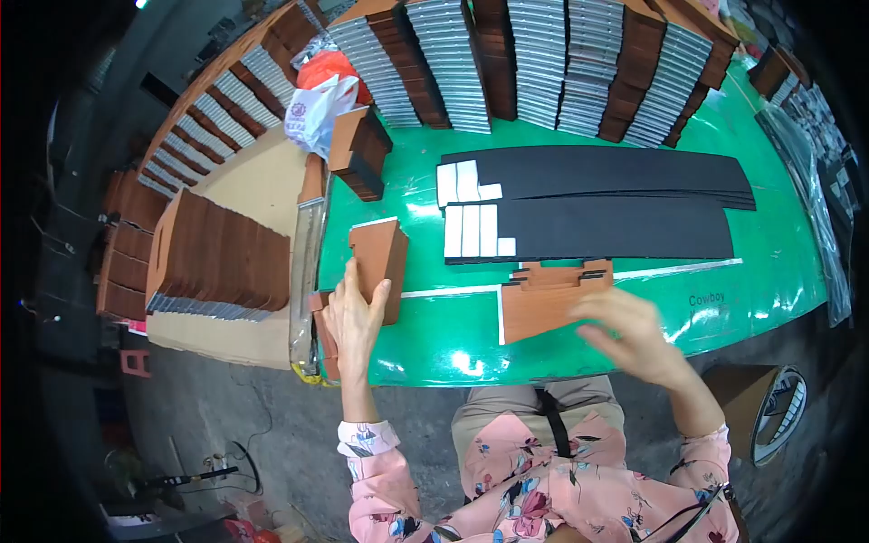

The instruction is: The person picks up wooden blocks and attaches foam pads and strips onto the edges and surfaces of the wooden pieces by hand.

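Observation:
My left hand (pixel 356 312) rests with its fingers apart against a small stack of brown wood-look boards (pixel 385 249) at the left of the green table. Over the right end of another group of brown boards (pixel 539 306), my right hand (pixel 625 333) hovers, blurred, its fingers apart and nothing seen between them. That group has a white strip on its left edge. Behind it lie two piles of long black strips (pixel 615 226), with white rectangular pieces (pixel 472 230) on their left ends.
Tall stacks of brown and silver-edged boards (pixel 444 63) line the table's back. A larger brown stack (pixel 222 253) stands on cardboard at the left, near a white plastic bag (pixel 317 118). A box (pixel 747 398) stands on the floor at the right.

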Demonstrator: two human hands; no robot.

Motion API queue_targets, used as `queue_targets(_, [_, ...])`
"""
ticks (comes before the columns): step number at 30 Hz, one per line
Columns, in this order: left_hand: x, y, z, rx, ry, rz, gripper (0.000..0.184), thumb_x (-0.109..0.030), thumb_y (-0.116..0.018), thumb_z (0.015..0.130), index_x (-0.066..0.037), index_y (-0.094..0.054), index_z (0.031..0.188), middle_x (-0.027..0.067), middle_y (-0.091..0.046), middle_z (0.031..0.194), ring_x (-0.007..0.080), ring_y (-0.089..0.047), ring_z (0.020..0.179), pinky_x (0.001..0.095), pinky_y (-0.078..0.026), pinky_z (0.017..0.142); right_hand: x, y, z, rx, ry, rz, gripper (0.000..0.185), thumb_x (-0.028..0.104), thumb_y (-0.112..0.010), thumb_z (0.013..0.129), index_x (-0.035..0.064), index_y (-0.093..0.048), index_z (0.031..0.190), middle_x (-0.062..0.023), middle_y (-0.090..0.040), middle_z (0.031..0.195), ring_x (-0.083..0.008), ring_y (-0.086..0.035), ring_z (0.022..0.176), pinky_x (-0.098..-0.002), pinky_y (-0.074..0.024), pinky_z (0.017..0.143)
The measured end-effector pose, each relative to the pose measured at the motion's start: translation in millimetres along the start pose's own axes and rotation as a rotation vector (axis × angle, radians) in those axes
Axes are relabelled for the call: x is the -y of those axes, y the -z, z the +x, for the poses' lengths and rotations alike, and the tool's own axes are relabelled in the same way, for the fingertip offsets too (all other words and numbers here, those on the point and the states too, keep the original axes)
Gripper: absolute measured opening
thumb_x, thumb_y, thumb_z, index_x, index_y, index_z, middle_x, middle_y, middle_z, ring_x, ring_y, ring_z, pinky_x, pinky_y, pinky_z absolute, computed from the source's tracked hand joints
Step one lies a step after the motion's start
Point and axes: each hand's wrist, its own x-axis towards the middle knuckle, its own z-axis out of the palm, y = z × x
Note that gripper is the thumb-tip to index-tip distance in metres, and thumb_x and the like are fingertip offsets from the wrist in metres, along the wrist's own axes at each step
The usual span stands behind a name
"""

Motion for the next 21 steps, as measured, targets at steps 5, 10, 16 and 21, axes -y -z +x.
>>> queue_targets(5, [-4, -4, 2, -0.105, -0.091, 0.201, 0.050, -0.026, -0.065, 0.076, -0.006, -0.052, 0.119, 0.0192, -0.060, 0.102, 0.0341, -0.059, 0.090, 0.0457, -0.044, 0.081, -18, -48, -9, 0.107, 0.146, -0.391, 0.030, 0.009, -0.069, 0.072, 0.0048, -0.061, 0.100, -0.0095, -0.061, 0.104, -0.0269, -0.057, 0.104, -0.0441, -0.0440, 0.088])
queue_targets(10, [-6, -4, -41, -0.300, -0.069, -0.321, 0.040, -0.013, -0.065, 0.077, -0.002, -0.051, 0.113, 0.0160, -0.057, 0.100, 0.0278, -0.058, 0.091, 0.0374, -0.045, 0.083, -7, -62, -25, -0.010, 0.163, -0.203, 0.034, 0.009, -0.065, 0.076, 0.0048, -0.058, 0.109, -0.0122, -0.057, 0.113, -0.0289, -0.055, 0.106, -0.0439, -0.0433, 0.091])
queue_targets(16, [-58, -26, -166, -0.140, -0.007, -0.937, 0.040, 0.000, -0.068, 0.073, -0.004, -0.051, 0.109, 0.0102, -0.047, 0.106, 0.0225, -0.049, 0.100, 0.0327, -0.042, 0.086, 37, -112, -42, 0.242, -0.575, 1.020, 0.053, 0.016, -0.046, 0.096, -0.0004, -0.023, 0.140, -0.0164, -0.043, 0.135, -0.0229, -0.047, 0.121, -0.0353, -0.0399, 0.098])
queue_targets(21, [-89, -28, -222, 0.079, -0.046, -1.311, 0.045, 0.008, -0.058, 0.079, -0.003, -0.044, 0.121, 0.0110, -0.039, 0.125, 0.0187, -0.047, 0.108, 0.0307, -0.041, 0.088, 28, -133, -58, 0.037, -0.713, 1.163, 0.054, 0.025, -0.048, 0.097, 0.0008, -0.027, 0.141, -0.0095, -0.047, 0.128, -0.0156, -0.044, 0.119, -0.0307, -0.0388, 0.097])
